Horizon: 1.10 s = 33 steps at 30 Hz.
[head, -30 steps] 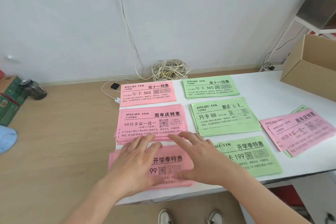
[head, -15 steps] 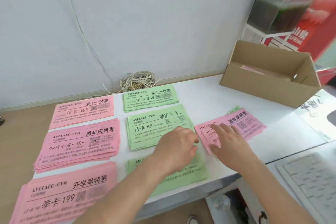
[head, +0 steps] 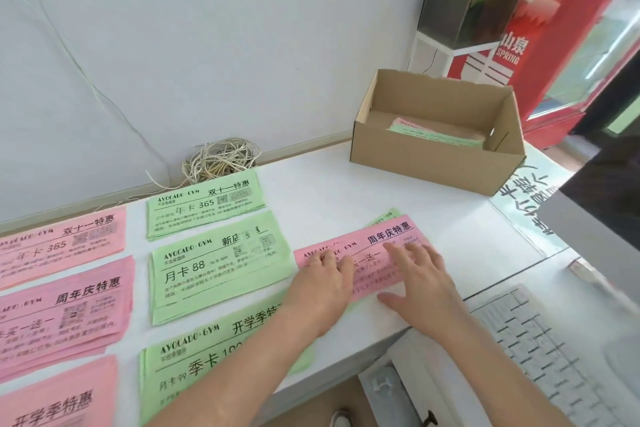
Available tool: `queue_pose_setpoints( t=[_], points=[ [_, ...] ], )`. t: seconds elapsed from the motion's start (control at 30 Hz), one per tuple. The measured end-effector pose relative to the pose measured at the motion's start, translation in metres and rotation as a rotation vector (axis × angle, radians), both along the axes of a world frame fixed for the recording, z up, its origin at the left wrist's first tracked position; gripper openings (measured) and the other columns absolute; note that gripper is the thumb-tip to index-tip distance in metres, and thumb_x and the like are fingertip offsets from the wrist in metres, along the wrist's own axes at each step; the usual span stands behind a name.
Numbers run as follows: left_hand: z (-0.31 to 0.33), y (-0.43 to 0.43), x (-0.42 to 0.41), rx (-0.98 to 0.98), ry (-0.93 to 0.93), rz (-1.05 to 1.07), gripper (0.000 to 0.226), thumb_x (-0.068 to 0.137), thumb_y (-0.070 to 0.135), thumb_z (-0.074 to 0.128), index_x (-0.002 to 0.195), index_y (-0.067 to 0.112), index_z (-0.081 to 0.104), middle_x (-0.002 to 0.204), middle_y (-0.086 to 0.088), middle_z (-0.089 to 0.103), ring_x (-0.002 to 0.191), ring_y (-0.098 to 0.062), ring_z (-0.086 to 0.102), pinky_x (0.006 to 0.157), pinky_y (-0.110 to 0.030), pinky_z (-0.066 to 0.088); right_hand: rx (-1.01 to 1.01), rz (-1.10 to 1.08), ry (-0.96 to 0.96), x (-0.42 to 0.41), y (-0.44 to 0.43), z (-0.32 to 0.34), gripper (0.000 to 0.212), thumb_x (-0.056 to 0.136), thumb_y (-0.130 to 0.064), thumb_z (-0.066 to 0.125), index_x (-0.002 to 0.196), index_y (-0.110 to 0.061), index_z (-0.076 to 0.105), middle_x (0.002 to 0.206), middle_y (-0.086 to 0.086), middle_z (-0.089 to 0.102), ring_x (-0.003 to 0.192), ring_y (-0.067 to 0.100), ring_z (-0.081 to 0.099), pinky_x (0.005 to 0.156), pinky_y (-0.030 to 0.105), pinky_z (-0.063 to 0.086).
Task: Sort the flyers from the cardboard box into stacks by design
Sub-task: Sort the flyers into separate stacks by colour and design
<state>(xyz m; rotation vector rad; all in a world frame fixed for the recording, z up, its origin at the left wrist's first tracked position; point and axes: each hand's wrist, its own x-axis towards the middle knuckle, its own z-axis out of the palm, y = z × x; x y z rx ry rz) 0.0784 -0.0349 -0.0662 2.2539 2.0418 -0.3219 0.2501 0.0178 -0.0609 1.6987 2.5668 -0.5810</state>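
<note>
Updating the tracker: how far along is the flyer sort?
Done: three pink stacks and three green stacks laid out. In hand: left hand and right hand rest on a mixed pink-and-green pile. Left: that pile and the flyers in the cardboard box.

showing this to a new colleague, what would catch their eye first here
Stacks of pink paper flyers and green paper flyers cover the left of the white table. Right of them, the left hand and right hand rest on a loose pink flyer pile near the front edge. Behind it, an open brown cardboard box holds more flyers.
</note>
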Motion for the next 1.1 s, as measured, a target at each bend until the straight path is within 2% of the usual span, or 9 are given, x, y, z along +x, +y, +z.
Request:
queue_pose_setpoints(
  t=[0.1, 0.17, 0.33, 0.47, 0.63, 0.73, 0.93, 1.0, 1.1],
  points=[
    [0.004, 0.004, -0.003, -0.004, -0.009, 0.012, 0.063, 0.086, 0.014, 0.061, 0.14, 0.003, 0.029, 0.134, -0.023, 0.045, 0.117, -0.034, 0.05, 0.086, -0.038, 0.048, -0.089, -0.162, 0.053, 0.01, 0.02, 0.007, 0.086, 0.081, -0.046, 0.066, 0.148, -0.029, 0.015, 0.138, 0.003, 0.038, 0.132, 0.028, 0.031, 0.107, 0.039, 0.03],
    [0.006, 0.007, -0.003, -0.037, -0.07, 0.042, 0.058, 0.095, 0.028, 0.048, 0.143, 0.008, 0.021, 0.137, -0.019, 0.04, 0.115, -0.033, 0.049, 0.085, -0.039, 0.045, -0.09, -0.177, 0.06, 0.01, 0.031, 0.011, 0.081, 0.081, -0.034, 0.067, 0.145, -0.029, 0.019, 0.122, 0.004, 0.048, 0.118, 0.027, 0.043, 0.101, 0.035, 0.031],
    [0.013, 0.01, 0.006, -0.091, -0.027, 0.027, 0.089, 0.086, 0.067, 0.041, 0.148, 0.013, 0.007, 0.138, -0.021, 0.034, 0.113, -0.033, 0.048, 0.087, -0.039, 0.043, -0.281, -0.41, 0.391, 0.007, 0.045, 0.013, 0.068, 0.08, -0.015, 0.067, 0.137, -0.032, 0.034, 0.106, 0.002, 0.055, 0.078, 0.015, 0.057, 0.055, 0.025, 0.042],
    [0.01, 0.012, 0.013, -0.031, 0.008, 0.036, 0.082, 0.087, 0.064, 0.039, 0.143, 0.01, 0.015, 0.126, -0.02, 0.042, 0.105, -0.031, 0.05, 0.081, -0.038, 0.043, -0.274, -0.525, 0.619, 0.008, 0.053, 0.014, 0.05, 0.082, -0.022, 0.067, 0.128, -0.027, 0.045, 0.094, -0.003, 0.066, 0.085, 0.016, 0.062, 0.062, 0.028, 0.047],
    [0.013, 0.013, 0.009, 0.046, -0.147, 0.065, 0.041, 0.094, 0.05, 0.031, 0.113, 0.015, 0.039, 0.107, -0.012, 0.054, 0.091, -0.031, 0.055, 0.07, -0.036, 0.04, -0.247, -0.54, 0.681, 0.011, 0.064, 0.019, 0.017, 0.09, -0.036, 0.058, 0.102, -0.024, 0.063, 0.075, 0.0, 0.065, 0.064, 0.018, 0.057, 0.058, 0.031, 0.045],
    [0.014, 0.017, -0.004, 0.1, -0.21, 0.081, 0.024, 0.099, 0.039, 0.025, 0.098, 0.02, 0.041, 0.1, -0.006, 0.061, 0.082, -0.032, 0.054, 0.071, -0.038, 0.042, -0.396, -0.589, 0.768, 0.017, 0.065, 0.021, 0.037, 0.096, -0.049, 0.044, 0.095, -0.02, 0.067, 0.076, 0.003, 0.065, 0.062, 0.018, 0.061, 0.053, 0.028, 0.038],
    [0.017, 0.018, -0.017, 0.076, -0.374, 0.212, 0.03, 0.095, 0.043, 0.046, 0.077, 0.021, 0.038, 0.069, 0.006, 0.054, 0.071, -0.024, 0.052, 0.06, -0.028, 0.03, -0.321, -0.532, 0.563, 0.022, 0.068, 0.012, 0.017, 0.09, -0.026, 0.059, 0.078, -0.022, 0.07, 0.074, -0.002, 0.069, 0.062, 0.018, 0.061, 0.06, 0.027, 0.045],
    [0.017, 0.018, -0.019, 0.053, -0.445, 0.263, 0.033, 0.09, 0.05, 0.052, 0.076, 0.021, 0.044, 0.062, 0.008, 0.048, 0.068, -0.02, 0.052, 0.058, -0.028, 0.031, -0.243, -0.54, 0.51, 0.022, 0.069, 0.012, 0.004, 0.087, -0.025, 0.061, 0.085, -0.025, 0.064, 0.078, -0.004, 0.067, 0.073, 0.022, 0.062, 0.062, 0.029, 0.045],
    [0.019, 0.019, -0.02, 0.058, -0.463, 0.275, 0.04, 0.095, 0.053, 0.039, 0.078, 0.018, 0.049, 0.058, 0.004, 0.05, 0.064, -0.021, 0.053, 0.061, -0.032, 0.035, -0.138, -0.502, 0.461, 0.019, 0.067, 0.011, 0.021, 0.089, -0.026, 0.061, 0.108, -0.029, 0.052, 0.095, -0.001, 0.059, 0.084, 0.02, 0.056, 0.068, 0.029, 0.04]
  ],
)
